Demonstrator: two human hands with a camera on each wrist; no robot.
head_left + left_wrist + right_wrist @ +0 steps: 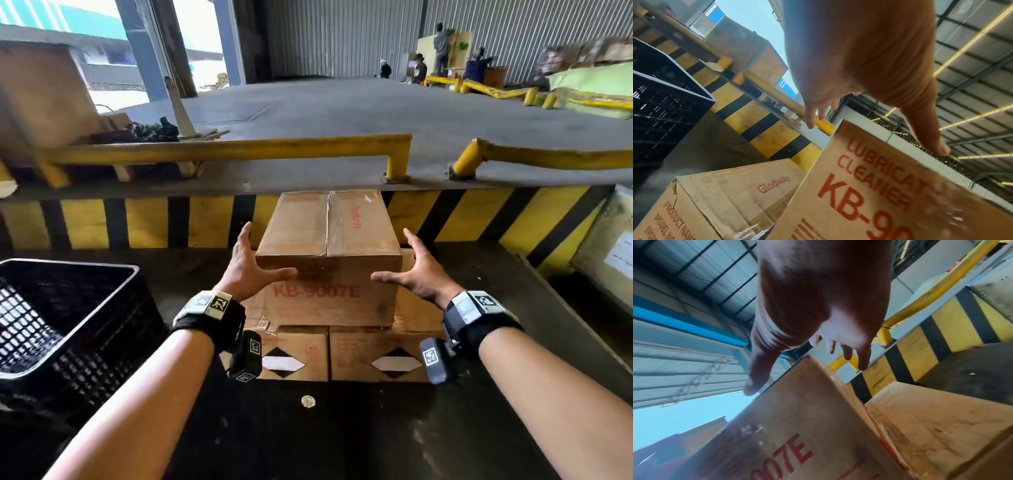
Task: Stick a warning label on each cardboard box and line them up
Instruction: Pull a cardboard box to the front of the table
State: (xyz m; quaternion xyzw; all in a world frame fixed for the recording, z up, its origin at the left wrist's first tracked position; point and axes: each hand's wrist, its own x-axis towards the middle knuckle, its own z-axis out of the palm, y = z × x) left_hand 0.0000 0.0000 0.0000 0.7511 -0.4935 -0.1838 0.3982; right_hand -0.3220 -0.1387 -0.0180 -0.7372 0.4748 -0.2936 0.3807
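Note:
A brown cardboard box (329, 236) printed "KB-9007E" sits on top of two lower boxes, the left one (294, 356) and the right one (380, 356), each with a black-and-white diamond label on its near face. My left hand (250, 263) is spread open beside the top box's left side, thumb across its near face. My right hand (416, 270) is spread open beside its right side. In the wrist views both the left hand (838, 104) and the right hand (818, 345) hover just off the top box (879, 186) (797, 418), fingers straight, holding nothing.
A black plastic crate (68, 325) stands at my left. A yellow-and-black striped dock wall (144, 222) runs behind the boxes, with yellow rails (222, 149) above. A small round cap (307, 401) lies on the dark surface in front. People work far back right.

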